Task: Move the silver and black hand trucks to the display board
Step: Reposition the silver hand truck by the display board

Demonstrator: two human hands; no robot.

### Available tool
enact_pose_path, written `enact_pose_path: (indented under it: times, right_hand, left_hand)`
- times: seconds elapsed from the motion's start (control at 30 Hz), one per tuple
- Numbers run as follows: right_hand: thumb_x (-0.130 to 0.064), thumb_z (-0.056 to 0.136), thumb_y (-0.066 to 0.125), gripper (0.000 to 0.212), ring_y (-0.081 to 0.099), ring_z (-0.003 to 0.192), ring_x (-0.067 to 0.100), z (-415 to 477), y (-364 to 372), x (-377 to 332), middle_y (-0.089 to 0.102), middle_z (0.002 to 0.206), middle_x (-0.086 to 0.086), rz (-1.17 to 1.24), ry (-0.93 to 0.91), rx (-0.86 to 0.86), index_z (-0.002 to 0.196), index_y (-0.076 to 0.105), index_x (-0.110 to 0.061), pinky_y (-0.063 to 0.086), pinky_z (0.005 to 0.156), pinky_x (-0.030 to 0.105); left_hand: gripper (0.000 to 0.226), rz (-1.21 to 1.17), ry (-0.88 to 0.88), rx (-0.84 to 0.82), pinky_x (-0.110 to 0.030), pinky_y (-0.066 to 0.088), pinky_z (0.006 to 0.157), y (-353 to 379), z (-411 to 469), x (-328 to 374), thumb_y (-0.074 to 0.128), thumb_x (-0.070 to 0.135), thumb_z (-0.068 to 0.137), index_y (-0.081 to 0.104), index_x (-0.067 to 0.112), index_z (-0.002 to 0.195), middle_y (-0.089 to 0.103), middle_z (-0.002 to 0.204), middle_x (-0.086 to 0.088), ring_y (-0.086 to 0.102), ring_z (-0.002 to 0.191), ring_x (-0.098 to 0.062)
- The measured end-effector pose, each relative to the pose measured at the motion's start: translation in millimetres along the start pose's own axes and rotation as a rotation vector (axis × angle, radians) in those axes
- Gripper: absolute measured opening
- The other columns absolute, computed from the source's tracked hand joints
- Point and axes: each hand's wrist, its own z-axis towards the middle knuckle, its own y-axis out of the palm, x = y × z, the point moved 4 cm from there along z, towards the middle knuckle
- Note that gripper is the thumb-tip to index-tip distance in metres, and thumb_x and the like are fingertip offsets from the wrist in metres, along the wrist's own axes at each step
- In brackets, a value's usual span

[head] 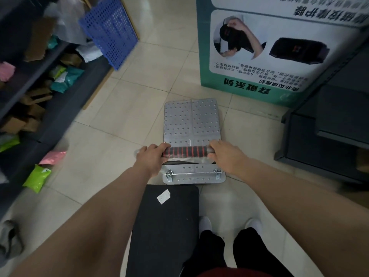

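Observation:
The silver hand truck (191,118) stands on the tiled floor ahead of me, its perforated metal deck pointing toward the display board (259,86). Its handle (186,152) has a black grip with red rings. My left hand (152,155) grips the handle's left end and my right hand (225,154) grips its right end. The black hand truck (165,226) lies flat just behind the silver one, close to my feet, with a white label on its deck. The display board is green and white, a short gap beyond the silver deck's front edge.
Dark shelving (40,80) with parcels and cardboard boxes lines the left side. A blue perforated crate (109,31) leans at the shelf end. Green and pink parcels (37,177) lie on the floor at left. A dark shelf unit (323,136) stands at right.

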Motion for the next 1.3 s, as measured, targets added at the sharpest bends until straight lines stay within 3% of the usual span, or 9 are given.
enact_pose_path:
  times: [0.4,0.8,0.9,1.1,1.3]
  right_hand:
    - [-0.027,0.096,0.045,0.017,0.043,0.085,0.020,-24.2,-40.9,89.8,0.053,0.105,0.008,-0.156,-0.009,-0.008,0.109,0.046,-0.017,0.034,0.074,0.033]
    - [-0.029,0.096,0.043,0.018,0.049,0.095,0.025,-76.7,-64.8,161.4,0.052,0.106,0.007,-0.080,0.104,0.011,0.109,0.046,-0.018,0.039,0.084,0.041]
    - [-0.032,0.095,0.043,0.019,0.050,0.092,0.024,-87.9,-70.9,179.1,0.052,0.104,0.006,-0.053,0.131,0.025,0.110,0.047,-0.021,0.042,0.083,0.039]
    - [-0.032,0.095,0.044,0.014,0.048,0.086,0.020,-109.6,-75.8,212.8,0.053,0.101,0.003,-0.018,0.191,0.086,0.105,0.047,-0.024,0.037,0.075,0.034]
    - [-0.034,0.095,0.044,0.013,0.046,0.086,0.016,-129.2,-80.1,240.0,0.047,0.094,-0.004,0.035,0.283,0.153,0.104,0.047,-0.026,0.042,0.083,0.039]
  left_hand:
    - [0.031,0.009,-0.015,0.013,-0.046,0.032,0.089,32.2,5.9,99.9,0.048,0.032,0.096,0.039,0.030,0.125,0.051,0.115,-0.005,0.045,0.109,-0.032]
    - [0.024,0.117,0.054,-0.073,-0.050,0.036,0.091,38.0,21.2,192.8,0.049,0.025,0.095,0.041,0.025,0.118,0.050,0.116,-0.009,0.046,0.108,-0.032]
    - [0.025,0.103,0.078,-0.089,-0.047,0.040,0.085,39.8,24.0,216.0,0.049,0.023,0.095,0.040,0.025,0.119,0.049,0.117,-0.009,0.044,0.109,-0.031]
    - [0.023,0.119,0.136,-0.117,-0.050,0.043,0.092,45.9,32.9,255.6,0.047,0.022,0.096,0.041,0.024,0.118,0.049,0.116,-0.011,0.044,0.107,-0.032]
    - [0.022,0.152,0.201,-0.140,-0.050,0.044,0.091,49.8,46.4,290.0,0.049,0.023,0.096,0.043,0.026,0.117,0.049,0.113,-0.010,0.045,0.106,-0.031]
